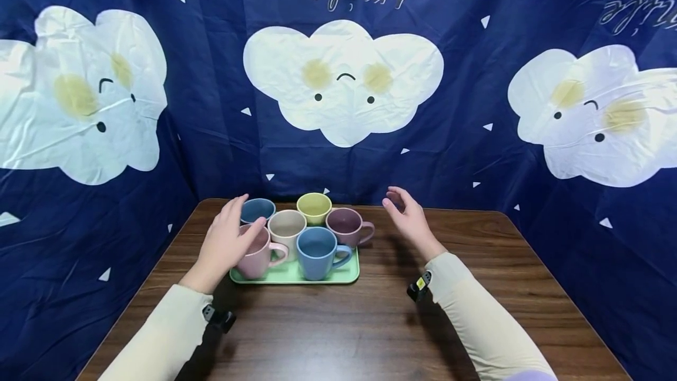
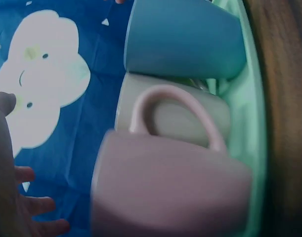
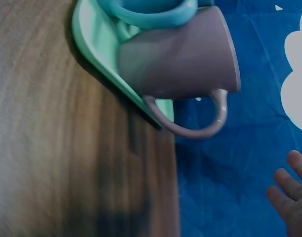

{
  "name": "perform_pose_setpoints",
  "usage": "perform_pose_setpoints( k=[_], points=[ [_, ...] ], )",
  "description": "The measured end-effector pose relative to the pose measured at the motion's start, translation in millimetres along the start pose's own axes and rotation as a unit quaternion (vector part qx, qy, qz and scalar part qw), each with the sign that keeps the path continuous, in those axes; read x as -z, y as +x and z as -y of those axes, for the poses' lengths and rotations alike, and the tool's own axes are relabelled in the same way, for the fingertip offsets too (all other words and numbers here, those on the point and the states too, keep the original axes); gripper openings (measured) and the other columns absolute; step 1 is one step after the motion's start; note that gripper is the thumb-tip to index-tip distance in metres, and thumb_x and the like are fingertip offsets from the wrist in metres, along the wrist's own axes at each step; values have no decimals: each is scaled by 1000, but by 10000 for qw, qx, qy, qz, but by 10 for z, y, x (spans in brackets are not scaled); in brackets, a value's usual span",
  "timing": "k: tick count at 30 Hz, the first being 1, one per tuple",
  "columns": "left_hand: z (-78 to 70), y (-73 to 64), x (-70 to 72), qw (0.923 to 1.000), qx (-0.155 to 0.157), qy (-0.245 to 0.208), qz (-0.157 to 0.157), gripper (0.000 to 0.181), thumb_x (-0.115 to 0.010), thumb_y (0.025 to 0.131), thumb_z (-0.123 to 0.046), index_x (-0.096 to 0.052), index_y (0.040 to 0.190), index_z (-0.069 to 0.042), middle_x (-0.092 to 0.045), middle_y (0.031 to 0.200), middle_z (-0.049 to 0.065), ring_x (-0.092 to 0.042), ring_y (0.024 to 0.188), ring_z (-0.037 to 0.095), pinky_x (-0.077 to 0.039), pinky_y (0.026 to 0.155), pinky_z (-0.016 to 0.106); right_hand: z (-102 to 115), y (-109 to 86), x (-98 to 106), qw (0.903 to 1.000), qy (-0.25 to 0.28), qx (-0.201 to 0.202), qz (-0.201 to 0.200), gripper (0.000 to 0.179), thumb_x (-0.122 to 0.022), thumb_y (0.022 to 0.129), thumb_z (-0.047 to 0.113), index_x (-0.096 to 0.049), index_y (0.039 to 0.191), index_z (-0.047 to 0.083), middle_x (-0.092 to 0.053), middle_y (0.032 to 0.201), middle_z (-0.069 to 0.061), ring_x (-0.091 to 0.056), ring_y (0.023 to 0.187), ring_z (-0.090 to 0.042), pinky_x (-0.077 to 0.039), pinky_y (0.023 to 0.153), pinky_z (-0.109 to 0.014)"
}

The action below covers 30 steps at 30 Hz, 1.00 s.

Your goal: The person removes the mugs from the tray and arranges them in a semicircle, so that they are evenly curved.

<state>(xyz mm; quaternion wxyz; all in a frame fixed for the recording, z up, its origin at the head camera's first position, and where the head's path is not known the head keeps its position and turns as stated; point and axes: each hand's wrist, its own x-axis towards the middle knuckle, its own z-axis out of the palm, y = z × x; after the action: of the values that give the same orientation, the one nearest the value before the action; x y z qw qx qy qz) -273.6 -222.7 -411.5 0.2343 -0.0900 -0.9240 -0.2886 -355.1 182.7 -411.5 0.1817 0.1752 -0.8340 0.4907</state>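
A mint-green tray (image 1: 280, 276) holds several upright mugs. In its front row are a pink mug (image 1: 254, 258) and a blue mug (image 1: 316, 256), handles to the right. Behind them are a cream mug (image 1: 287, 229), a purple mug (image 1: 344, 228), a yellow-green mug (image 1: 314, 209) and another blue mug (image 1: 257, 210), partly hidden. My left hand (image 1: 226, 237) hovers at the pink mug's left, fingers extended and overlapping its rim in the head view. Right of the purple mug's handle, my right hand (image 1: 411, 222) hangs apart from it with loosely bent fingers, holding nothing.
The tray stands on a brown wooden table (image 1: 338, 328), near its back edge. A dark blue curtain (image 1: 222, 134) with cloud prints hangs behind the table and along both sides. A small black camera (image 1: 419, 286) is strapped to my right wrist, another (image 1: 219, 317) to my left.
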Motion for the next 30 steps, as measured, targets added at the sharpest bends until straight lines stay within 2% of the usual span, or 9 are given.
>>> perform_pose_setpoints(
  k=[3, 10, 12, 17, 19, 23, 27, 30],
  points=[
    [98, -78, 0, 9998, 120, -171, 74, 78, -59, 100, -48, -33, 154, 2, -36, 154, 31, -36, 138, 53, -29, 109, 68, -56, -42, -88, 9998, 152, -91, 44, 42, -65, 100, 16, -56, 137, -1, -64, 131, -23, -63, 119, -35, -50, 99, -49],
    [284, -243, -28, 9968, 502, -208, 593, 94, -61, 97, -52, -18, 158, 6, -26, 157, 36, -30, 141, 55, -27, 109, 71, -241, -134, -306, 9981, 552, -273, 98, 41, -65, 100, 17, -57, 137, -1, -65, 129, -23, -61, 122, -35, -47, 103, -49],
    [346, -296, -61, 9956, 572, -208, 706, 99, -62, 96, -53, -13, 158, 7, -23, 157, 37, -30, 141, 56, -28, 109, 71, -166, -182, -330, 9972, 650, -330, 138, 40, -64, 101, 13, -56, 136, -5, -63, 129, -27, -60, 122, -38, -46, 104, -49],
    [464, -387, -127, 9916, 753, -299, 1009, 113, -69, 91, -53, -4, 157, 11, -14, 159, 40, -21, 144, 58, -22, 111, 72, -212, -232, -453, 9946, 916, -495, 56, 37, -59, 102, 7, -55, 134, -12, -62, 127, -32, -58, 122, -43, -44, 106, -52],
    [491, -400, -139, 9890, 902, -462, 1073, 119, -73, 88, -51, 2, 156, 11, -10, 159, 41, -17, 144, 59, -20, 111, 73, -353, -222, -528, 9928, 1043, -593, -12, 38, -60, 103, 11, -56, 134, -9, -63, 127, -29, -58, 121, -40, -43, 106, -51],
    [553, -438, -181, 9852, 1128, -486, 1195, 130, -78, 83, -51, 10, 155, 11, -6, 157, 45, -15, 143, 62, -18, 111, 74, -413, -244, -581, 9892, 1222, -815, 23, 39, -60, 103, 18, -58, 135, -4, -64, 128, -24, -58, 123, -34, -43, 107, -47],
    [614, -490, -250, 9817, 1173, -255, 1477, 137, -79, 78, -59, 9, 155, 12, -7, 157, 45, -12, 144, 61, -14, 112, 74, -416, -267, -614, 9856, 1380, -971, 79, 39, -61, 103, 20, -58, 136, -3, -65, 130, -22, -57, 125, -32, -44, 106, -44],
    [666, -528, -292, 9783, 1245, -237, 1640, 140, -78, 75, -65, 7, 154, 13, -4, 159, 42, -7, 145, 61, -9, 112, 75, -410, -287, -649, 9836, 1485, -1015, 145, 40, -60, 103, 19, -57, 136, -5, -64, 130, -23, -57, 125, -33, -47, 102, -35]
  ],
)
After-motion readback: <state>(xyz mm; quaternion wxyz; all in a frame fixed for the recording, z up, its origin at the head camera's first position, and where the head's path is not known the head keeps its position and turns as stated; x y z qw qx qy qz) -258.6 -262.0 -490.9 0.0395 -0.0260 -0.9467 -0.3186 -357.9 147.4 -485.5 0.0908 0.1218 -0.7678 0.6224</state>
